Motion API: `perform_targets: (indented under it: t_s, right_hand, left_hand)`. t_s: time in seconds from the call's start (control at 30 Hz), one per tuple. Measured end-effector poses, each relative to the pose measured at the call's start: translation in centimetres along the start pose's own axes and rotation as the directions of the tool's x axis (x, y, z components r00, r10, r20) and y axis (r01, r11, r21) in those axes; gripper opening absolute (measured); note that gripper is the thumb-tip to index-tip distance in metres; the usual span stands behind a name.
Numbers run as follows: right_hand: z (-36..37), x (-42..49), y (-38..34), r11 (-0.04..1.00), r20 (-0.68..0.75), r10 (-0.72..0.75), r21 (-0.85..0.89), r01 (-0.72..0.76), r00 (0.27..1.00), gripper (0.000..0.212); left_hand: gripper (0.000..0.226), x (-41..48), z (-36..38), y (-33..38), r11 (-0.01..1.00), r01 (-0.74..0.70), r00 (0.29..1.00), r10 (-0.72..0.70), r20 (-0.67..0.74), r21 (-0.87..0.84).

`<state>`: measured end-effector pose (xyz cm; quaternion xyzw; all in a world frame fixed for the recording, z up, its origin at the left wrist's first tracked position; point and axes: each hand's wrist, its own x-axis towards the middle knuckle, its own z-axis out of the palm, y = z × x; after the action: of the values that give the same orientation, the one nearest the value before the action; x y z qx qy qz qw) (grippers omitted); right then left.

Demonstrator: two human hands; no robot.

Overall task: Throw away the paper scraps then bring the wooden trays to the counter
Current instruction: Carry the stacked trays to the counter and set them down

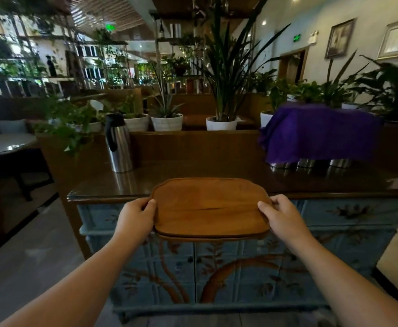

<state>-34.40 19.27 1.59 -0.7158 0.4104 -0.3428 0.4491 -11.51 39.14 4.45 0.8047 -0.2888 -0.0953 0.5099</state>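
- You've got the wooden trays (211, 208) by both short ends: left hand (135, 217) on the left end, right hand (284, 218) on the right, thumbs on top, fingers curled underneath. Both grips are closed on the stack.
- It looks like two trays nested together; a second rim shows just under the near edge of the top one.
- Position relative to the counter (216, 172): the stack is held level at the front edge, its far part over the top, its near part overhanging the painted blue cabinet front (252, 267). Can't tell whether the far edge is touching the surface.
- Handling, my read: solid wood, stiff, no flex, moderate weight. Smooth finish, so the upper tray could slide on the lower if you tilt. Keep it level.
- The end grip is the right place to hold: the raised rim gives your thumbs a stop.
- The counter top is glossy; set the stack down rather than pushing it across.
- Landing zone is free: steel thermos jug (119, 142) at the counter's back left, purple cloth (318, 131) over metal containers at the back right, both well apart from the trays.
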Motion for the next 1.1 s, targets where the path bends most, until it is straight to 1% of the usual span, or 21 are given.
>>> perform_targets:
  t_s: [0.2, 0.37, 0.43, 0.53, 0.63, 0.67, 0.7, 0.8, 0.87, 1.0, 1.1]
  right_hand:
    - [2.5, 9.2, 0.9, 0.997, -0.015, 0.016, -0.077, -0.017, 1.0, 0.019]
    - [6.0, 17.7, 2.0, 0.992, -0.029, 0.017, -0.124, -0.02, 0.999, 0.02]
    - [7.6, 21.1, 2.2, 0.989, -0.032, 0.04, -0.138, -0.044, 0.999, 0.029]
    - [9.6, 25.8, 2.2, 0.981, -0.014, 0.075, -0.179, -0.077, 0.997, 0.054]
    - [10.9, 29.3, 2.7, 0.968, 0.01, 0.122, -0.221, -0.116, 0.993, 0.079]
    - [11.3, 30.3, 2.9, 0.963, 0.003, 0.128, -0.238, -0.123, 0.992, 0.085]
    - [11.6, 31.4, 3.0, 0.957, -0.001, 0.134, -0.259, -0.129, 0.991, 0.087]
    - [12.4, 34.4, 4.0, 0.947, 0.021, 0.154, -0.288, -0.141, 0.988, 0.071]
    - [12.7, 36.0, 4.3, 0.942, 0.036, 0.159, -0.306, -0.14, 0.987, 0.064]
    - [13.1, 38.8, 5.3, 0.902, 0.061, 0.213, -0.396, -0.172, 0.975, 0.071]
    - [13.3, 40.5, 6.3, 0.874, 0.092, 0.223, -0.46, -0.157, 0.97, 0.065]
  left_hand:
    - [0.019, 10.1, 3.8, -0.7, 1.0, -0.026, 0.999, 0.026, 0.019, 0.009]
    - [0.019, 20.6, 7.0, -2.9, 0.999, -0.048, 0.996, 0.047, 0.078, 0.001]
    - [0.017, 25.0, 8.0, -3.3, 0.999, -0.027, 0.993, 0.03, 0.111, -0.027]
    - [0.01, 30.6, 9.3, -3.7, 0.999, -0.013, 0.981, 0.022, 0.194, -0.046]
    - [0.02, 34.7, 10.6, -4.2, 0.998, -0.025, 0.967, 0.039, 0.252, -0.059]
    - [0.023, 35.8, 11.0, -4.4, 0.999, -0.017, 0.963, 0.027, 0.267, -0.039]
    - [0.025, 37.1, 11.4, -4.7, 1.0, -0.002, 0.958, 0.007, 0.285, -0.018]
    - [0.027, 40.3, 13.1, -5.7, 0.998, 0.039, 0.94, -0.053, 0.337, 0.048]
    - [0.028, 41.6, 14.2, -6.0, 0.996, 0.057, 0.935, -0.08, 0.345, 0.075]
    - [0.032, 42.7, 15.8, -6.9, 0.988, 0.12, 0.93, -0.144, 0.338, 0.092]
    - [0.03, 43.4, 17.1, -7.5, 0.976, 0.164, 0.92, -0.204, 0.335, 0.142]
